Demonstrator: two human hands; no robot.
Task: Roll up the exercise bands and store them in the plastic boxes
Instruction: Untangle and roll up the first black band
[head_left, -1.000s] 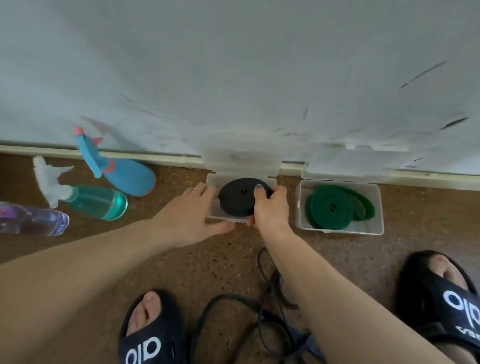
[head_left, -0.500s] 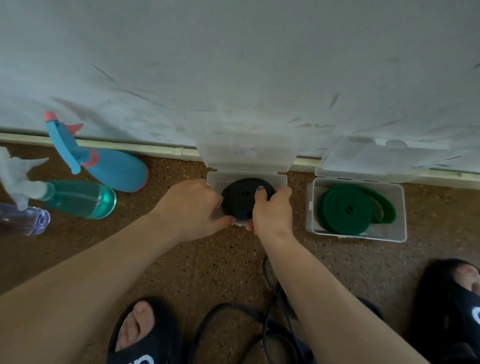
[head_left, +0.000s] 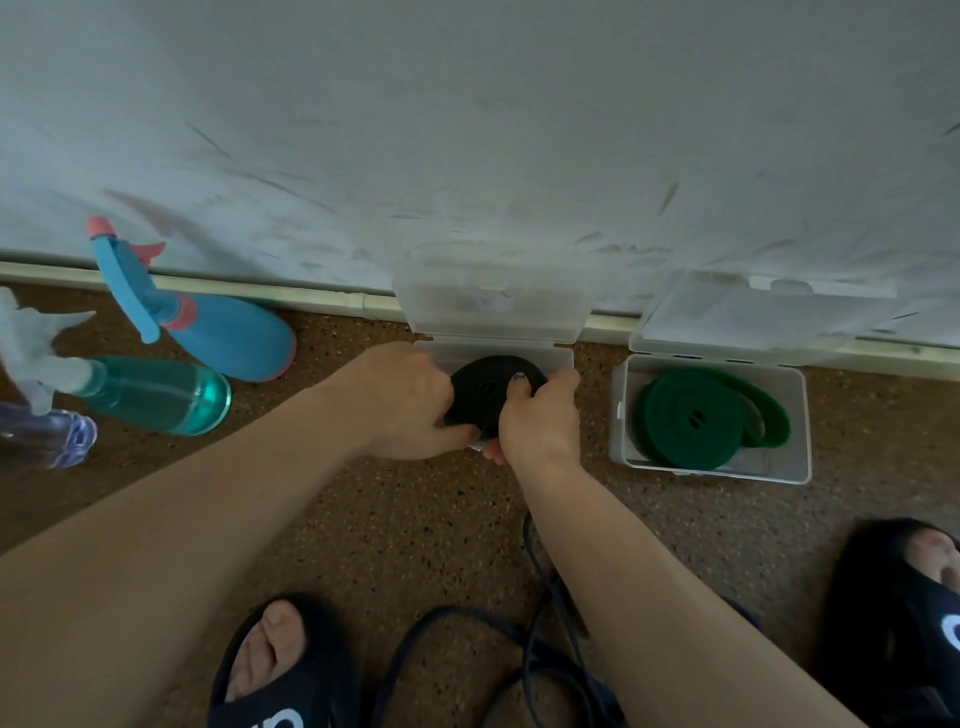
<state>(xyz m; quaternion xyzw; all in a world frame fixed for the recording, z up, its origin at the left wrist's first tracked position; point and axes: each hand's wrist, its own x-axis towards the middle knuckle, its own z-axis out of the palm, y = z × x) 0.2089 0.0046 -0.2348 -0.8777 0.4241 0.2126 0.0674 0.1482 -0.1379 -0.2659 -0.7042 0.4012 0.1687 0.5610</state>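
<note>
3 spray bottles (head_left: 156, 364) are seen lying at the left by the wall, a green rolled band (head_left: 696, 415) in the right clear box (head_left: 795, 426), and loose dark bands (head_left: 540, 649) between 2 slippers. The black rolled band (head_left: 483, 387) is gripped from both sides by the left hand (head_left: 410, 402) and right hand (head_left: 540, 421), over the open middle plastic box (head_left: 558, 358).

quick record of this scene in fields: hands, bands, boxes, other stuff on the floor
left hand: grips the black roll's left side
right hand: grips the black roll's right side
black roll: coiled, in the middle box, lid open
green roll: coiled, tail loose, in the right box, lid open
loose band: dark, unrolled on the floor between the feet
spray bottles: lying at left by the wall
</note>
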